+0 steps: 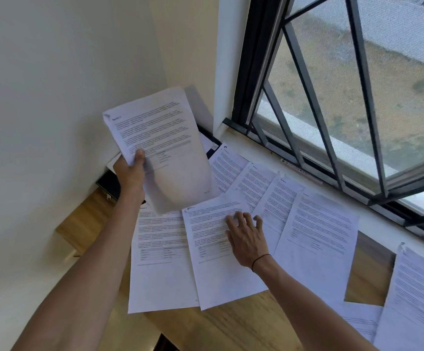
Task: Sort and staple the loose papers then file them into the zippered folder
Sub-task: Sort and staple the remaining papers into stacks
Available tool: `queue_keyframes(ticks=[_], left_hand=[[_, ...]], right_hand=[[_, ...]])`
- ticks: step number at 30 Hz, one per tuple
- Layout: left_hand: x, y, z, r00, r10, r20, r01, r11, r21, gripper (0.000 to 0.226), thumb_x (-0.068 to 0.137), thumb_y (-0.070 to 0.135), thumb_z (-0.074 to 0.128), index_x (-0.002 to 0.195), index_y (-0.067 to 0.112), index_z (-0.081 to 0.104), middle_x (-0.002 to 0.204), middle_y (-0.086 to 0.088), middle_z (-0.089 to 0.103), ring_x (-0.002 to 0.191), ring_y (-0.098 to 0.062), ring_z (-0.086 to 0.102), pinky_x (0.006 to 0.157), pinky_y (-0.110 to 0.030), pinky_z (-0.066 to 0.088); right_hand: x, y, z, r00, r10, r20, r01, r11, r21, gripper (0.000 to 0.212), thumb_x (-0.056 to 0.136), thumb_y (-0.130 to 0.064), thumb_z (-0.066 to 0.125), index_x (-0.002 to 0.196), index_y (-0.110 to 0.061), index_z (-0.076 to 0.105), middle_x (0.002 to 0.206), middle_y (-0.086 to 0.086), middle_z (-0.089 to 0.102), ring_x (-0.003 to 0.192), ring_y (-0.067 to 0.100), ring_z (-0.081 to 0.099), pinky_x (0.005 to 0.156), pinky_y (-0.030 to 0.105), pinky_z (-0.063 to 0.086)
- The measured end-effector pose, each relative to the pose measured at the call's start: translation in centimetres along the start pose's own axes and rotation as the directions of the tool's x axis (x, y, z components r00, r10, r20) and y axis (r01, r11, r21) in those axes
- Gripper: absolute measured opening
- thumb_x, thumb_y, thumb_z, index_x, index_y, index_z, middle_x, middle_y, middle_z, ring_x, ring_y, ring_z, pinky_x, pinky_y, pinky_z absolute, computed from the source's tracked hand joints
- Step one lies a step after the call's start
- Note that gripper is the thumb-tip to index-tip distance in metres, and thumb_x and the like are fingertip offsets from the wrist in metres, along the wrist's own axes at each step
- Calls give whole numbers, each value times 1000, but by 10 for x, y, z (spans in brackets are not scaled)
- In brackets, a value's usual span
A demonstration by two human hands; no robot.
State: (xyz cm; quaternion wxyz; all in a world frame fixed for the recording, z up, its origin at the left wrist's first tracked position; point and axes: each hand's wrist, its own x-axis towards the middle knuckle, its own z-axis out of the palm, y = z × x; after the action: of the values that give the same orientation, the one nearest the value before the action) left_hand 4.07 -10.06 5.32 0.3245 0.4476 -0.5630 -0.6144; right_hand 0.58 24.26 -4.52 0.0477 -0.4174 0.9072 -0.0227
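One view, head cam:
- left hand raised off the desk, clamped on a stapled-looking sheaf of printed papers; thumb on the front page, near its lower left edge. Sheaf tilted, top corner dog-eared.
- right hand flat, fingers spread, not gripping anything; palm down on a printed sheet lying on the wooden desk. Thin dark band on that wrist.
- more loose sheets fanned across the desk, overlapping: one just left of the pressed sheet and partly under it, a row to the right running along the windowsill, another at far right.
- dark folder at the far left corner of the desk, against the wall, mostly hidden behind the left hand and the held sheaf. Can't tell if the zip is open.
- barred window along the right side, white wall on the left.
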Motion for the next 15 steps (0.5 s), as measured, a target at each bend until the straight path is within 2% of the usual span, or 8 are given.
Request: queue_keyframes(ticks=[3,6,10,15], left_hand=[[1,1,4,1000,11,12,-11,1000,-18,25,98,17,69,124,18,68,109,11,73,100,-2,70,82,-19,57],[-2,-3,10,1000,7,25,-8,1000,30,22,98,16,69,121,15,69,103,11,73,92,-1,70,79,-17,56],[-13,-18,18,996,-14,87,5,994,106,17,99,17,68,116,16,71,100,10,73,89,-4,70,78,-21,57],[-35,-41,27,983,-24,184,-12,981,192,24,100,18,66,122,9,71,102,10,73,91,-3,69,79,-20,56]], right_hand=[[4,2,0,1000,5,-16,-5,1000,7,29,100,-32,52,127,-21,53,128,9,50,116,32,49,104,54,33],[11,2,-3,998,51,-35,-49,997,57,24,102,-31,49,123,-22,53,123,5,51,113,29,49,103,51,32],[22,8,-9,987,147,-60,-137,978,155,21,100,-23,51,121,-20,55,116,1,53,106,25,47,95,45,32],[35,22,-14,976,208,-63,-187,951,248,26,98,-11,51,121,-20,58,109,-2,56,99,22,45,84,38,29]])
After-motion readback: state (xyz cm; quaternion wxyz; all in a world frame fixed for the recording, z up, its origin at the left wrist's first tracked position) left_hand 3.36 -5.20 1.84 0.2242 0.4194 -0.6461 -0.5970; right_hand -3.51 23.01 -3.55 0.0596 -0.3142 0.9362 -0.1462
